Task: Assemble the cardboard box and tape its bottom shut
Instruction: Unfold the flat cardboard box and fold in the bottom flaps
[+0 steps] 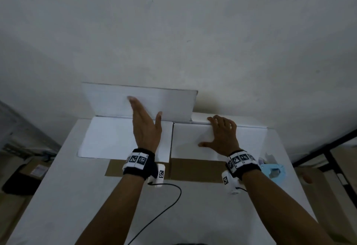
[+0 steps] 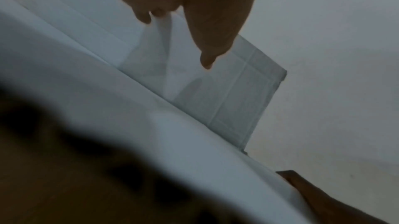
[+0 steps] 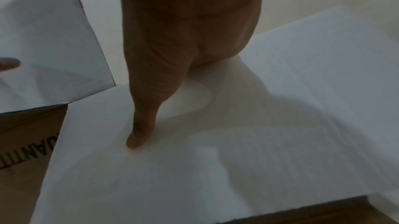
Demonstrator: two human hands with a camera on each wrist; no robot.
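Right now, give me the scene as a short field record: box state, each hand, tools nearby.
surface: white table
box: cardboard box lying flat, white flaps spread, brown panel toward the person
raised flap: far-left flap standing up
left hand: fingers straight, at the raised flap
right hand: spread flat, pressing the right flap, fingertips curled over its far edge
tape dispenser: blue, on the table right of the box, untouched
tape on box: none visible
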